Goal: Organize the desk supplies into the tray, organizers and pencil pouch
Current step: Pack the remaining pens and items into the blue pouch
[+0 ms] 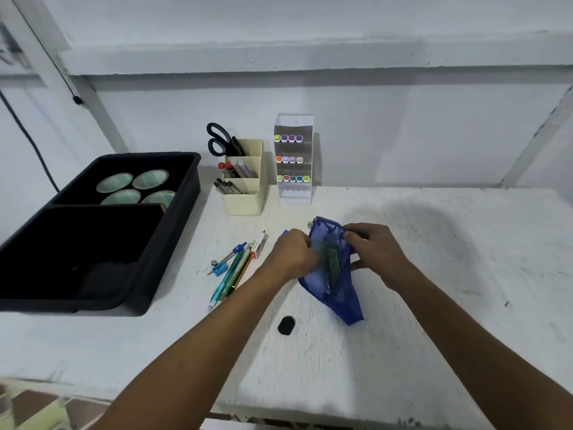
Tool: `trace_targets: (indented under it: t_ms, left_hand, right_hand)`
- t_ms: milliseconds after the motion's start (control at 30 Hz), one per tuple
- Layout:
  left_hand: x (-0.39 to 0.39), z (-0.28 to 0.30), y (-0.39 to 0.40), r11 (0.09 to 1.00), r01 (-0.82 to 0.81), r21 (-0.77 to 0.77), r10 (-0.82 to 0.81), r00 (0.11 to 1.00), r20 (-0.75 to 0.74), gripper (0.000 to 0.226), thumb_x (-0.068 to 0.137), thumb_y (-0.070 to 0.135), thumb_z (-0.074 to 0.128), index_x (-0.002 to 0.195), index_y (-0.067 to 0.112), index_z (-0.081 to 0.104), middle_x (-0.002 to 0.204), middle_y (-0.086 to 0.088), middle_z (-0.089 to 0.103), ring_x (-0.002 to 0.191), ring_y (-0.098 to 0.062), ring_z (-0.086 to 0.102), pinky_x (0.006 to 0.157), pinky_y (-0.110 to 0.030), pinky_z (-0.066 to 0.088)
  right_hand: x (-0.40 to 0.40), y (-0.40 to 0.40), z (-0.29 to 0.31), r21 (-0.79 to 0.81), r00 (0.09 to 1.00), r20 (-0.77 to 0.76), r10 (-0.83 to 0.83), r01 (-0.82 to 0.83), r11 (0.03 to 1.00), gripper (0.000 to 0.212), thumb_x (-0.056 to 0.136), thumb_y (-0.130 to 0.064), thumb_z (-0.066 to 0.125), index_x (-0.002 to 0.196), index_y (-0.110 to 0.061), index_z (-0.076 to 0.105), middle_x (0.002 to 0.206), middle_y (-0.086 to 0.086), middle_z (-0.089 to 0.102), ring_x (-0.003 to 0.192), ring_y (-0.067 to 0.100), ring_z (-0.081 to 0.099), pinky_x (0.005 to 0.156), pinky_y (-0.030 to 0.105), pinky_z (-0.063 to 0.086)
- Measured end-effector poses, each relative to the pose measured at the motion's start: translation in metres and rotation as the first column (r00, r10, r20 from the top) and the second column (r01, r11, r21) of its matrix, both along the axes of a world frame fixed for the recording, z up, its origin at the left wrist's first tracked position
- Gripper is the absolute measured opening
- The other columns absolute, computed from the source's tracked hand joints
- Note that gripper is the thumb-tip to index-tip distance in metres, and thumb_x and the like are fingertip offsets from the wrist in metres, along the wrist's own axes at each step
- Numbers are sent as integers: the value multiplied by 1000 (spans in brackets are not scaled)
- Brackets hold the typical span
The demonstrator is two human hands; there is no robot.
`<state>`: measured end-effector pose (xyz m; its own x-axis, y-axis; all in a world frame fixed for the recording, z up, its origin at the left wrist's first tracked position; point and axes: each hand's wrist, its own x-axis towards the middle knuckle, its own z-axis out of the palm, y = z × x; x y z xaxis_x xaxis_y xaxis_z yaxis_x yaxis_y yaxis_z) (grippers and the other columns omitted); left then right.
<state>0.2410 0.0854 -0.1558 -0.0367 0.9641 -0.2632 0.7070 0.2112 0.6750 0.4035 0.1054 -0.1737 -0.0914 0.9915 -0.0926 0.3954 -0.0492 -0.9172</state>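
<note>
Both hands hold the blue mesh pouch (330, 274) mid-desk, the right hand (376, 251) pinching one side of its mouth to keep it open while the left hand (293, 254), fingers curled, apparently pushes a green ruler (332, 263) inside.

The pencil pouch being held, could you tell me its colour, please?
Blue see-through mesh pencil pouch, head view.

A white, scuffed bench (434, 274) carries a black tray (173, 243) far left of the hands, a cream organizer (245, 200) and clear marker rack (294, 187) beyond them, loose pens (229, 274) just left, and a black eraser (286, 325) nearer.
</note>
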Motion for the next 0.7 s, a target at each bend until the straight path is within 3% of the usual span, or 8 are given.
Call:
trace_targets:
  t_ms: [167, 267, 367, 533, 700]
  left_hand:
    - [-39, -9, -7, 984, -138, 115, 157, 971, -178, 26, 87, 21, 61, 111, 14, 68, 111, -6, 68, 96, -22, 61, 75, -25, 43]
    - [-72, -14, -14, 971, -223, 83, 238, 915, -327, 19, 90, 22, 58, 105, 12, 65, 98, -4, 63, 87, -20, 59, 71, -29, 45]
    - [-97, -21, -21, 973, -231, 5, 209, 871, -445, 20, 91, 29, 58, 102, 14, 65, 84, -2, 61, 76, -18, 60, 64, -30, 50]
    - [-101, -30, -33, 977, -209, -27, 160, 819, -550, 32, 84, 42, 66, 104, 18, 66, 88, 0, 64, 76, -17, 61, 63, -28, 50]
    - [-93, -38, -39, 990, -141, 22, 117, 716, -689, 27, 95, 27, 55, 114, 10, 62, 100, -6, 65, 87, -22, 65, 70, -29, 51]
  right_hand:
    - [-8, 3, 0, -3, 999, -8, 31, -31, 1000, 25, 98, -18, 49, 117, -12, 64, 105, 4, 68, 87, 22, 68, 66, 32, 61]
    - [-17, 6, 0, -12, 999, -13, 51, -51, 999, 26, 98, -19, 49, 118, -11, 64, 105, 5, 68, 87, 21, 67, 67, 33, 61]
    - [-26, 8, 2, -25, 996, -57, 67, -69, 997, 24, 97, -17, 50, 116, -10, 64, 103, 7, 68, 88, 22, 67, 68, 36, 61]
    - [-41, 7, 5, -46, 987, -129, 95, -102, 994, 18, 96, -14, 51, 107, -12, 66, 96, 9, 70, 84, 23, 69, 68, 38, 61]
    - [-44, 8, 4, -87, 980, -183, 80, -97, 991, 19, 96, -13, 52, 108, -9, 66, 96, 11, 70, 83, 25, 69, 68, 40, 61]
